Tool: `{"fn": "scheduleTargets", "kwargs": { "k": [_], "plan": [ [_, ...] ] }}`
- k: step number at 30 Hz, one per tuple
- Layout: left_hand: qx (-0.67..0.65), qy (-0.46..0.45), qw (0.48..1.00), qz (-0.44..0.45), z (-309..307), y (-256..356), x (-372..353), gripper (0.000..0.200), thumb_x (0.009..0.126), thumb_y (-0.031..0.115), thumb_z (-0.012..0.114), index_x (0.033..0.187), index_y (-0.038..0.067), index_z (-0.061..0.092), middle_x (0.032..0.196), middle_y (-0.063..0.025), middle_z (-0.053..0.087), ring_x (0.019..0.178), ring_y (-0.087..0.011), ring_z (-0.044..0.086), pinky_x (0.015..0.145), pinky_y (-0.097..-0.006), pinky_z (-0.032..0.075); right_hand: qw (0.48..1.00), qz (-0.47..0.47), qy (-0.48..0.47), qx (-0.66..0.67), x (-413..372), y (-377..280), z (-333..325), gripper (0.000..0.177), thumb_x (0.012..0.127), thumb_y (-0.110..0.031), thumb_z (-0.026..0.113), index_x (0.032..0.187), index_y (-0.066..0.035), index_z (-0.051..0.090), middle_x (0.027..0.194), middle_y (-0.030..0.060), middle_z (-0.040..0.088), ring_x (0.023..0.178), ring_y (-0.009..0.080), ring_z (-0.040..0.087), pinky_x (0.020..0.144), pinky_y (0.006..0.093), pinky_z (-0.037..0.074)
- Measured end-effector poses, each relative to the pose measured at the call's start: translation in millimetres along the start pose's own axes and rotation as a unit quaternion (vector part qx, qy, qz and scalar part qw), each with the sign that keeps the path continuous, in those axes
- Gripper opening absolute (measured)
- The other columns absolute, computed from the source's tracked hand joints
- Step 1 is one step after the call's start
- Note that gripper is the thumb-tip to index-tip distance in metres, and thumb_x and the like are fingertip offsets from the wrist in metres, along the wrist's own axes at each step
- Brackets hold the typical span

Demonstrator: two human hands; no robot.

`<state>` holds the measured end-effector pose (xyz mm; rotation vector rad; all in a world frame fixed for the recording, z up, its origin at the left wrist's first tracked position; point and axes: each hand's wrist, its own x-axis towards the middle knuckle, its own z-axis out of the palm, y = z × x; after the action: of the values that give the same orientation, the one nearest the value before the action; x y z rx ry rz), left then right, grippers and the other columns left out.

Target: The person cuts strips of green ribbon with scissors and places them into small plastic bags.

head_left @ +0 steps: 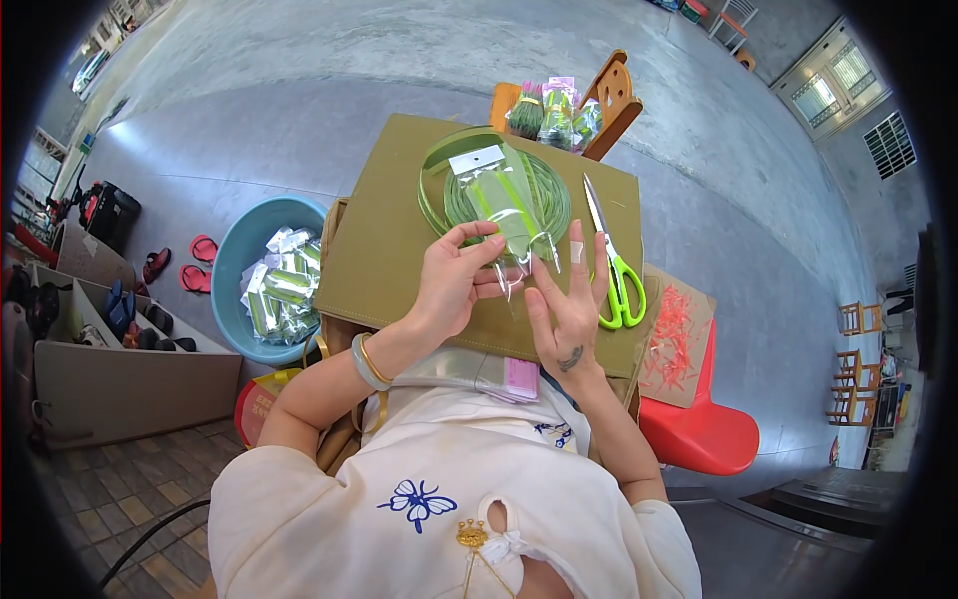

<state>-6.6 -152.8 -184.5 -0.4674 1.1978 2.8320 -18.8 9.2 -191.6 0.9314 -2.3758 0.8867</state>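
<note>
My left hand [461, 280] pinches the lower edge of a clear plastic bag [491, 200] with a white header and flat green strips inside. The bag's loose lower edge hangs below the fingers. Spread fingers show on my right hand [569, 309], whose index fingertip is at the bag's lower right edge; whether it touches cannot be told. White tape wraps one of its fingers. Behind the bag, a coil of green ribbon [554, 190] lies on the olive tabletop [399, 220]. Scissors with green handles [621, 290] rest to the right of my right hand.
A blue tub [228, 290] of filled bags stands left. Pink-topped packets [519, 379] lie on my lap. Right, a red chair [714, 434] bears cardboard with orange-red scraps [674, 339]. A wooden chair [614, 100] beyond the table holds green bundles and bags.
</note>
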Motion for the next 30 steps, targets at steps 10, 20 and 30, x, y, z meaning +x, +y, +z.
{"fn": "scheduleTargets", "kwargs": {
  "k": [10, 20, 30],
  "plan": [
    [0.020, -0.022, 0.999, -0.015, -8, -7, 2, 0.025, 0.087, 0.006, 0.055, 0.109, -0.004, 0.047, 0.093, -0.0154, 0.062, 0.078, -0.0219, 0.066, 0.067, -0.0291, 0.058, 0.993, 0.060, -0.057, 0.082, 6, 10, 12, 0.032, 0.085, -0.018, 0.052, 0.110, -0.001, 0.061, 0.143, 0.0253, 0.021, 0.134, 0.0455, 0.008, 0.105, 0.0547, 0.010],
    [0.125, -0.096, 0.987, 0.044, 0, 4, -4, 0.035, 0.089, 0.004, 0.049, 0.123, -0.005, 0.048, 0.103, -0.0139, 0.062, 0.085, -0.0164, 0.064, 0.076, -0.0275, 0.056, 0.995, 0.026, 0.099, -0.020, 12, 8, 5, 0.023, 0.064, -0.009, 0.074, 0.087, -0.007, 0.070, 0.129, 0.0138, 0.050, 0.125, 0.0361, 0.036, 0.102, 0.0479, 0.026],
    [0.088, -0.096, 0.989, 0.069, -3, -9, -4, 0.033, 0.089, 0.003, 0.049, 0.120, -0.005, 0.050, 0.099, -0.0124, 0.063, 0.086, -0.0164, 0.064, 0.078, -0.0279, 0.055, 0.981, 0.129, 0.123, 0.073, 13, -6, 6, 0.027, 0.069, -0.006, 0.073, 0.095, -0.008, 0.070, 0.129, 0.0143, 0.049, 0.125, 0.0350, 0.035, 0.102, 0.0421, 0.030]
  ]
}}
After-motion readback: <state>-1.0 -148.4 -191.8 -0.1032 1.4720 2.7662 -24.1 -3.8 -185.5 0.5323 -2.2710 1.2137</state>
